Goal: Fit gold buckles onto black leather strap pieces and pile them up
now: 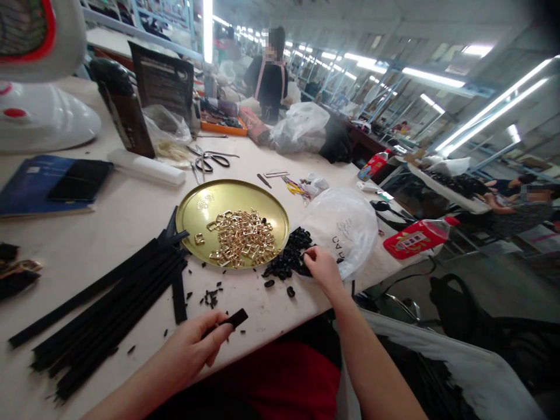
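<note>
Near the table's front edge, my left hand (205, 338) pinches a black strap (237, 319), whose square end sticks out to the right past the thumb. My right hand (322, 266) reaches into a heap of small black loop-shaped pieces (289, 252), its fingers pressed together at the heap's right side; whether a piece is between them is hidden. Beside the heap, a round gold tray (192, 204) bears a pile of gold metal buckles (247, 236). Several long black straps (126, 286) lie in a bundle left of the tray. Small black scraps (212, 298) are scattered in front of it.
A white plastic bag (350, 227) lies right of the heap, with a red bottle (417, 238) beyond it at the table edge. Behind the tray are scissors (212, 160) and yellow-handled snips (297, 188). A phone (80, 179) rests on a blue notebook (26, 184). A person (269, 81) stands farther back.
</note>
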`<state>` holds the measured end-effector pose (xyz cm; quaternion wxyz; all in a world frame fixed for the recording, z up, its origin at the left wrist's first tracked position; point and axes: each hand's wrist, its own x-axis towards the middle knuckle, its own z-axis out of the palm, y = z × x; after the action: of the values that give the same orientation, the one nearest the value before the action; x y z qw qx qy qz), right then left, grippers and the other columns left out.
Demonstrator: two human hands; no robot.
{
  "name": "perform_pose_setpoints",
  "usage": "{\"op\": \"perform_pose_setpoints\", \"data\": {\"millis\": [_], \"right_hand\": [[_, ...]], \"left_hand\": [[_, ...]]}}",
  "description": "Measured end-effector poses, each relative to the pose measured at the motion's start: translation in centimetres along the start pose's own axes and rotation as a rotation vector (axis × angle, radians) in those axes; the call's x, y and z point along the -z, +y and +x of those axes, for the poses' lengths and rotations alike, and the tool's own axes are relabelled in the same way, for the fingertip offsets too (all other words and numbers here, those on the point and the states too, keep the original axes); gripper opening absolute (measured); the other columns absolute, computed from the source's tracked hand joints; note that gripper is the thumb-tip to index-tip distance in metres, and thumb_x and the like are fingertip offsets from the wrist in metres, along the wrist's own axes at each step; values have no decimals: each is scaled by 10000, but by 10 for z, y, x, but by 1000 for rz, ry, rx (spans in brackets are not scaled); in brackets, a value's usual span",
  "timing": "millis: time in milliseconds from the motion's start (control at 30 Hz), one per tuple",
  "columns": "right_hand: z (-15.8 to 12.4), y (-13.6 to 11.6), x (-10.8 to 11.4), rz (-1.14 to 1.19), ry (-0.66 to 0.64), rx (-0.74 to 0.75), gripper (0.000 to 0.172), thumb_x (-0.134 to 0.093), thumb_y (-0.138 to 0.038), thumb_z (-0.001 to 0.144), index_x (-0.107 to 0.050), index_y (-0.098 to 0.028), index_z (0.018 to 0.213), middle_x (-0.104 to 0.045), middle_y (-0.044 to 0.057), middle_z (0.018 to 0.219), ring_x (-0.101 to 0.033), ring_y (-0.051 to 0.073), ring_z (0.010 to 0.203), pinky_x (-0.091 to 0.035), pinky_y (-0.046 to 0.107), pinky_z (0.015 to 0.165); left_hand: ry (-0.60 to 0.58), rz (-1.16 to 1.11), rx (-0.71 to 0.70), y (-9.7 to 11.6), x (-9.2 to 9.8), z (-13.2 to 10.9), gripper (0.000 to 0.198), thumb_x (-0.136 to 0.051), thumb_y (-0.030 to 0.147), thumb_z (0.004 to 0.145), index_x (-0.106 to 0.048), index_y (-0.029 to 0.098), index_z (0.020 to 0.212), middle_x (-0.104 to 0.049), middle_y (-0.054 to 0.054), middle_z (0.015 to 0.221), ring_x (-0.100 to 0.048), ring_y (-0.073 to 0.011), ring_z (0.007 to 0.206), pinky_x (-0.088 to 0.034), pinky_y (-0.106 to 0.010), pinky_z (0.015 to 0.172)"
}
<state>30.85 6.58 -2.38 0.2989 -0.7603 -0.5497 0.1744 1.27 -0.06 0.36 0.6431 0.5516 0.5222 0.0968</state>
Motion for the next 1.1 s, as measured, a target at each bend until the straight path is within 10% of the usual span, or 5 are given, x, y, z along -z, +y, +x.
{"op": "perform_pose_setpoints", "data": {"millis": [367, 1100], "right_hand": [[-132, -90, -30, 1134, -558, -240, 221, -642, -310, 694, -610, -191, 878, -607, -3, 701, -542, 93, 572, -434, 241, 571], [-177, -97, -56, 743, -107, -24, 240, -561, -328, 758, -643, -226, 958, -655, 62, 962, -556, 184, 755, -434, 368, 755]], "left_hand": [[101, -125, -204, 2, -5, -12, 293, -443, 475, 759, -474, 185, 728, -410, 101, 429, -273, -43, 319, -190, -163, 339], [176, 67, -243, -7, -9, -30, 260, -437, 403, 763, -480, 190, 621, -391, 79, 451, -367, -88, 427, -261, -192, 431]]}}
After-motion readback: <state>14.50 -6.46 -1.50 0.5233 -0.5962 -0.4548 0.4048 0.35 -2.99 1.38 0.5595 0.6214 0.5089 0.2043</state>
